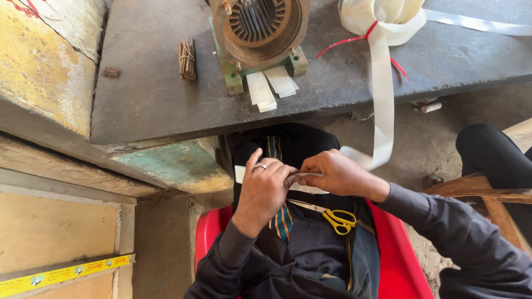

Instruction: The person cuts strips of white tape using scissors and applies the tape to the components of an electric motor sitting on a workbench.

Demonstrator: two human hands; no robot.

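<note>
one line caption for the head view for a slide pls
Seated person's left hand and right hand fold white insulation strip; yellow-handled scissors on lap.

Long flat white insulating-paper strip [382, 94], thin and glossy, hanging off dark stone bench.

Strip runs from loose white coil w/ red tie on bench top, drops straight down over the edge, curls at approx lap level, then goes horizontal. Near end is pinched flat betw. left hand [265, 185] & right hand [335, 173], both closed on it.

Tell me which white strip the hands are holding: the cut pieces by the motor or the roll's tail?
The roll's tail, hanging off the bench into both hands; the cut pieces lie untouched.
</note>
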